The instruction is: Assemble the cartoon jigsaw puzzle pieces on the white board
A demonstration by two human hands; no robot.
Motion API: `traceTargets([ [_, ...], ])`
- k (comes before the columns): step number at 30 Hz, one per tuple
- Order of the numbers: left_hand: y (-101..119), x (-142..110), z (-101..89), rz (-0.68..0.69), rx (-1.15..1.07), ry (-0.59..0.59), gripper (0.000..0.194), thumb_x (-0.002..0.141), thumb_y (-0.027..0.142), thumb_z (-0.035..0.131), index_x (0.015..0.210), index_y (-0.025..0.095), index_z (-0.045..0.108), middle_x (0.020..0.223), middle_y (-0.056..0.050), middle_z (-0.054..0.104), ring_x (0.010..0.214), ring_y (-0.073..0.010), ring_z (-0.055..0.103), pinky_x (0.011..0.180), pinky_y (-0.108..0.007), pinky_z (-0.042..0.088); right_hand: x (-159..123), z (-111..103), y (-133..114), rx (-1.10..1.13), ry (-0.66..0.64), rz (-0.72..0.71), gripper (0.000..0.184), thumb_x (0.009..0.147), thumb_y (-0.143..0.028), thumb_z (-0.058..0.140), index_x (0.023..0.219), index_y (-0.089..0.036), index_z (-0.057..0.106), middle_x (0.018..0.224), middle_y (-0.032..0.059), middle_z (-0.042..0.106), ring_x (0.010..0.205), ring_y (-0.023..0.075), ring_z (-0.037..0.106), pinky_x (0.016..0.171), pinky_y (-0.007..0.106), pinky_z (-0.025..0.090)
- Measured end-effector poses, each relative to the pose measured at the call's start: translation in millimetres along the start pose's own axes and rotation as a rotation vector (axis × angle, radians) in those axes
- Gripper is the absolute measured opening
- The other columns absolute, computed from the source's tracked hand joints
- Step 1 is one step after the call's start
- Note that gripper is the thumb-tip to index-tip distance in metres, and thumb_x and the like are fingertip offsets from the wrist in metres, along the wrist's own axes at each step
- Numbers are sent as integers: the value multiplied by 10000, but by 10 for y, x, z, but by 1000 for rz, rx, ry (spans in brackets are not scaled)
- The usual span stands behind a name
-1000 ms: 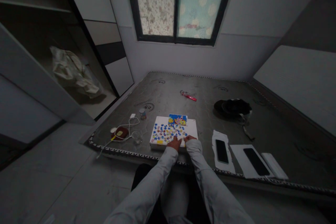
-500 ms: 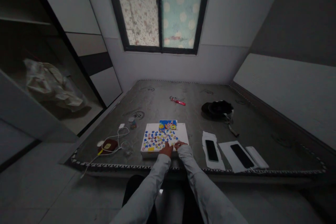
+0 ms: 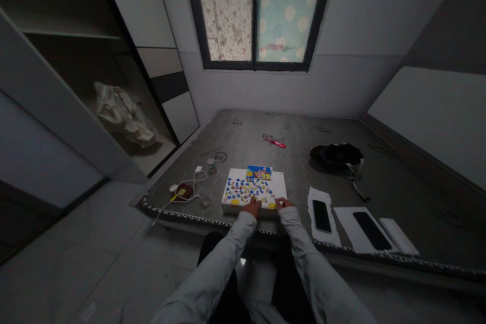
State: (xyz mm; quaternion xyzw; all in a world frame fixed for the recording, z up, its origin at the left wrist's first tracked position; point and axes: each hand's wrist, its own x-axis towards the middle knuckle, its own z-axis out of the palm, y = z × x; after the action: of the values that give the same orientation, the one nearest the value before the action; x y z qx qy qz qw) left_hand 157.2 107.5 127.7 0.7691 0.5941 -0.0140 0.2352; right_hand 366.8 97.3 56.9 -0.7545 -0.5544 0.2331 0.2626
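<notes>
While the jigsaw pieces (image 3: 246,190) lay loose atop a white box (image 3: 279,182), probably for a flat base on the grey mattress (image 3: 239,142), the picture card (image 3: 259,172) sat beyond them, likely for easy viewing. Left hand (image 3: 252,207) and right hand (image 3: 284,203) were at the near edge, fingers bent; grip could not be told. Phone (image 3: 322,216) lay rightward, apart, perhaps clear of elbows.

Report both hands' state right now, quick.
Left hand: at the near edge of the white box, by the puzzle pieces; grip can't be told.
Right hand: near the box's near right corner; open or closed can't be told.
</notes>
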Motion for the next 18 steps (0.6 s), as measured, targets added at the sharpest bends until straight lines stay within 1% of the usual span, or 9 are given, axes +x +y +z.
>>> traceTargets([
  [3,-69,-119,56,11,-18,28,481,1109,429,757,1537,220,689,1573,-141,689,1299,-301,740,1102,-547,661,-268,-51,269,-44,45,-18,342,1099,-492,760,1261,-191,765,1175,54,793,969,194,762,867,405,679],
  [6,-201,-285,136,0,-38,63,470,1120,445,738,1527,212,696,1563,-140,700,1304,-300,739,1125,-562,648,-616,0,538,-95,55,-4,294,1104,-478,755,1195,-200,776,1131,43,798,931,178,755,855,386,675],
  [8,-356,-405,186,-32,-47,74,420,1126,450,730,1470,210,728,1528,-135,725,1297,-291,743,1134,-556,643,-853,76,697,-123,46,-7,272,1113,-481,744,1143,-213,781,1092,34,802,900,166,747,843,368,673],
  [11,-669,-582,244,-111,-52,67,326,1131,452,724,1335,204,778,1401,-116,781,1247,-265,758,1115,-518,650,-1121,205,876,-143,40,-40,268,1101,-467,765,1106,-200,772,1051,23,793,894,167,751,842,372,670],
  [13,-885,-693,284,-169,-50,50,334,1120,454,743,1320,189,776,1365,-110,788,1211,-260,769,1073,-502,667,-1200,280,946,-146,56,-64,267,1109,-481,750,1052,-221,767,1014,17,787,863,157,735,825,351,657],
  [15,-1068,-787,340,-240,-41,27,306,1120,448,745,1305,208,782,1347,-105,792,1174,-245,773,1043,-469,677,-1208,339,980,-140,86,-89,284,1119,-494,732,1017,-230,758,979,11,776,824,146,712,799,333,645],
  [16,-1141,-824,376,-273,-36,17,325,1114,442,754,1313,186,774,1330,-103,792,1161,-249,778,1028,-477,683,-1198,362,989,-134,107,-102,290,1121,-497,727,1009,-231,753,965,8,770,805,141,701,784,326,638],
  [18,-1245,-865,459,-335,-25,-1,309,1113,442,757,1313,207,779,1330,-97,793,1154,-245,780,1017,-454,684,-1174,391,997,-113,165,-132,300,1114,-503,737,1032,-214,751,950,-1,758,779,136,690,757,323,633],
])
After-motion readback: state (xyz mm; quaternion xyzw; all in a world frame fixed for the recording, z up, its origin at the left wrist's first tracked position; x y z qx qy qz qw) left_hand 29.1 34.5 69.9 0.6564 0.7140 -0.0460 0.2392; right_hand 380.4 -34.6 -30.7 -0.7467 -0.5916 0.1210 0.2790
